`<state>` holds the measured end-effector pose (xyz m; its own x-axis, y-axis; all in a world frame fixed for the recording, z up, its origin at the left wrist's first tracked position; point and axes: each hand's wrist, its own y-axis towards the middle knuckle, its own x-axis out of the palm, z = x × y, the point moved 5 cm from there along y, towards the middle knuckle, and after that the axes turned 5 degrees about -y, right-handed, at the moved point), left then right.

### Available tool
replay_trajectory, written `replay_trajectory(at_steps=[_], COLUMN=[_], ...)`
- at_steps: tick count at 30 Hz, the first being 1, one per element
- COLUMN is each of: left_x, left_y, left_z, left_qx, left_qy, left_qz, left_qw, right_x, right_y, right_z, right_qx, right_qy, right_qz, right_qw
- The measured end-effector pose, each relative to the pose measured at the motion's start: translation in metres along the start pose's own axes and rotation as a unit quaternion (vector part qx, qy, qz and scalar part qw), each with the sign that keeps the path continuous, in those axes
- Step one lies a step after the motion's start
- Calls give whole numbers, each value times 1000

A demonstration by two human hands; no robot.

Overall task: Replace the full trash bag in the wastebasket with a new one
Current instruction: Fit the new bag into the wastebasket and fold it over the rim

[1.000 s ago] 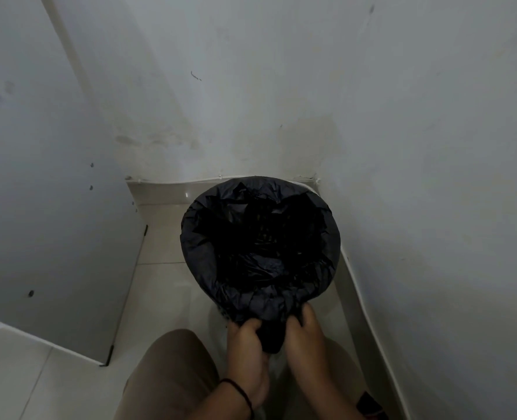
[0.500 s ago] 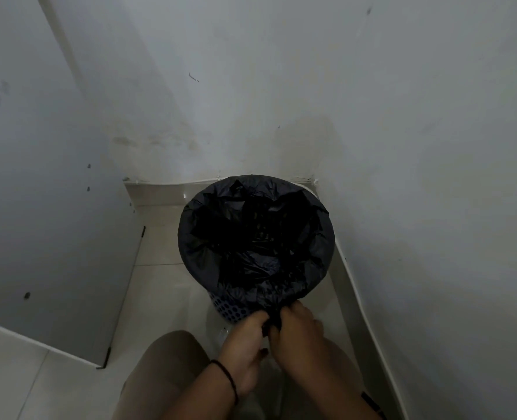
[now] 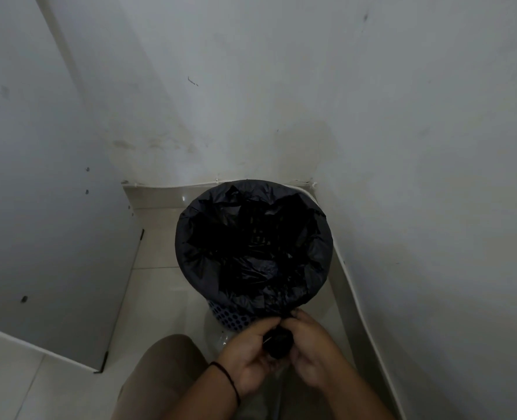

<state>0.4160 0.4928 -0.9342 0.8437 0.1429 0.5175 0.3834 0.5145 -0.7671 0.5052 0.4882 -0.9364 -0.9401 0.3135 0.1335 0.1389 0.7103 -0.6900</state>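
New liner fitted, slack being knotted

Black trash bag (image 3: 252,247) already over wastebasket (image 3: 230,318) rim; left hand (image 3: 252,356) and right hand (image 3: 310,351) pinching gathered excess at near rim; knot unfinished.

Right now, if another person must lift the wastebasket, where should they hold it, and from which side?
Probably by the bag-covered rim on its left, coming from the open floor. The wastebasket stands in a corner, with a wall close on its right, and the left hand and right hand pinch gathered trash bag at the near side.
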Motion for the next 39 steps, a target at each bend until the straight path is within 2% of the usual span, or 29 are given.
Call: replay_trajectory(at_steps=[2,3,4,6,7,9,11,13,15,20,23,24,26,29,31,33,34,35,36,37,38,39], left_x=[0,-1,-1,0,1,4,7,7,4,-1,-7,-7,-6,-1,0,-8,-15,-19,-18,-11,-3,4], left_y=[0,1,1,3,4,3,0,-4,-8,-9,-7,-7,-7,-11,-15,-19,-22,-29,-40,-48,-51,-46], left_z=[0,1,2,5,6,5,6,7,9,9,4,3,6,13,13,13,17,26,38,46,51,58], left_qx=[13,24,35,55,63,68,64,71,83,71,42,33,51,91,111,173,243,355,477,565,616,615], left_qy=[37,52,60,61,61,59,45,59,97,85,65,61,69,58,69,118,174,266,387,501,592,665], left_qz=[19,28,37,61,74,91,92,86,77,26,41,36,46,58,50,63,85,107,116,103,88,64], left_qw=[999,998,997,995,993,992,993,992,989,993,996,997,995,992,990,976,950,890,780,647,511,420], right_x=[-2,-3,-6,-15,-19,-15,-3,0,0,-3,-3,-3,-5,-4,0,0,-2,-4,-7,-9,-11,-12], right_y=[-1,-1,0,-1,-6,-25,-37,-36,-35,-31,-24,-23,-22,-25,-27,-27,-25,-25,-25,-25,-26,-25], right_z=[9,11,11,4,1,-9,-5,3,0,-11,-13,-12,-10,-5,-1,-3,-4,-7,-10,-12,-14,-15], right_qx=[75,86,69,-43,-110,-235,-281,-283,-283,-249,-144,-102,-62,-105,-116,-93,-83,-78,-74,-74,-77,-78], right_qy=[65,65,40,-86,-170,-342,-477,-508,-490,-338,-171,-120,-82,-98,-101,-67,-40,-16,3,19,35,47], right_qz=[-14,-11,7,100,157,232,231,221,217,205,102,68,51,111,119,113,112,110,110,108,104,99], right_qw=[995,994,997,990,967,880,800,783,795,884,969,985,993,983,981,987,989,991,991,991,991,991])
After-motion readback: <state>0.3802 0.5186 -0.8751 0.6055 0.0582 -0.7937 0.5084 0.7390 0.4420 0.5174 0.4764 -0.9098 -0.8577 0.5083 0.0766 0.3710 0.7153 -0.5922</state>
